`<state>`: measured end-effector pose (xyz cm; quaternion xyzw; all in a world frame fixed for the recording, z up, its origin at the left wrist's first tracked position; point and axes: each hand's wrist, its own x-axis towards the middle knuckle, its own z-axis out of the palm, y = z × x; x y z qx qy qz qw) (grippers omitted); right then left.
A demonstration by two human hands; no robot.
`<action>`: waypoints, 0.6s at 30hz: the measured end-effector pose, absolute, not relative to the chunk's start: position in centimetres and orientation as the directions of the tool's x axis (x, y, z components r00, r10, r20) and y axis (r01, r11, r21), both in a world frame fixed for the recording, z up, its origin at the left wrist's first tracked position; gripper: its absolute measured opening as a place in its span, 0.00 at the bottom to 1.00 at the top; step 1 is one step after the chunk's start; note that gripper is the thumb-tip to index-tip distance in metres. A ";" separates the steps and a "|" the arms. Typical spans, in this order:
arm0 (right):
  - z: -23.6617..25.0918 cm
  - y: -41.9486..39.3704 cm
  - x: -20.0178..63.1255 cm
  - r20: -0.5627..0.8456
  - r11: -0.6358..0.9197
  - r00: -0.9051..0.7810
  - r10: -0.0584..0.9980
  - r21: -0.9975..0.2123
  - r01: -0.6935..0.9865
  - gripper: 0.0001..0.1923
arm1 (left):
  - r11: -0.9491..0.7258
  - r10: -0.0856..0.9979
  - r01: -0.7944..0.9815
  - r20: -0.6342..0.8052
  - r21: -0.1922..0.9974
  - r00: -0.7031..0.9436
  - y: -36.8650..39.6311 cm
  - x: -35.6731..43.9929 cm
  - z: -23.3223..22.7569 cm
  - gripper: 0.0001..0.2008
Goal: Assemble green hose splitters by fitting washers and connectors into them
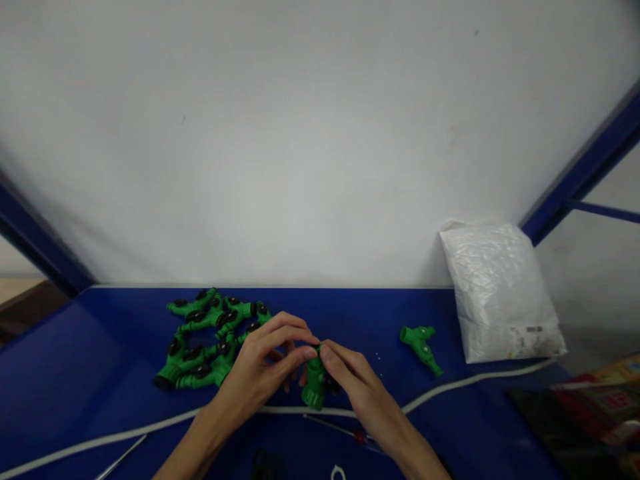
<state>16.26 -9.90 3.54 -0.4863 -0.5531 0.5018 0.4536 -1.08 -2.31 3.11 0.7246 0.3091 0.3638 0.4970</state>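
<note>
Between both hands is a green Y-shaped hose splitter (313, 388), its ribbed round collar pointing toward me. My left hand (270, 353) pinches the splitter's far end with thumb and fingertips. My right hand (359, 380) grips the same end from the other side, its fingers partly hiding a black part. Left of my hands lies a pile of green splitters with black knobs (200, 373). Another green splitter (419, 347), with no black knobs showing, rests alone to the right.
A white cable (450, 387) crosses the blue table (90, 373). Below it lie a screwdriver (335, 427) and a thin metal rod (120, 459). A white plastic package (500, 293) leans on the wall at right. A white ring-shaped piece (338, 472) shows at the near edge.
</note>
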 end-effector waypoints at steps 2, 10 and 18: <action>3.6 -9.8 16.3 0.017 0.027 -0.114 0.993 -0.996 0.088 0.21 | -0.301 0.818 0.083 0.213 0.950 0.535 -2.4 -1.0 3.0 0.11; 3.5 -9.7 16.2 0.042 0.053 -0.113 0.993 -0.994 0.096 0.22 | -0.182 0.831 0.023 0.141 0.983 0.539 -2.3 -0.6 2.8 0.15; 3.0 -9.5 16.3 0.045 0.057 -0.114 0.992 -0.992 0.111 0.24 | 0.080 0.766 0.069 -0.106 0.994 0.635 -2.1 -0.5 3.4 0.19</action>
